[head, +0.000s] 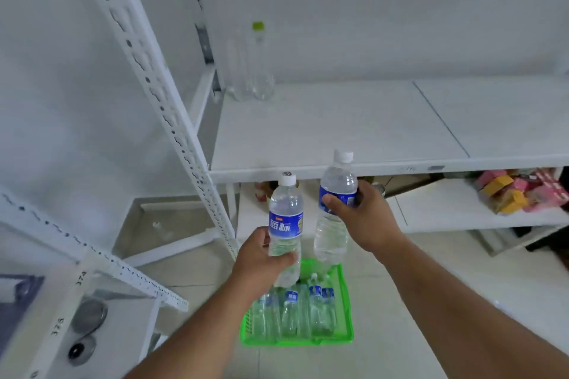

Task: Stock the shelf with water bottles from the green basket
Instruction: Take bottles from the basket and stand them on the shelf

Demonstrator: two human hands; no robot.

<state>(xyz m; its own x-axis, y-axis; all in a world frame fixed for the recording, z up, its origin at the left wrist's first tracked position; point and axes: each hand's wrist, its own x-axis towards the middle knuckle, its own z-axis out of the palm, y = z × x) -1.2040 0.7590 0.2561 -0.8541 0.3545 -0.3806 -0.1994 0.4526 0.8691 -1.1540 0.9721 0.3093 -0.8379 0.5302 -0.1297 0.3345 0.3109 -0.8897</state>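
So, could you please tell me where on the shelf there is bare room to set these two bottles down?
The shelf board lies bare from its front edge back to the wall and rightward past the seam. Only the back-left corner is taken, by two clear bottles. The lower shelf is crowded at right with colourful boxes.

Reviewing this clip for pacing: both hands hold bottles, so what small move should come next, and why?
Probably lift both up onto the white shelf: the left hand and right hand each grip an upright bottle below its front edge, above the green basket.
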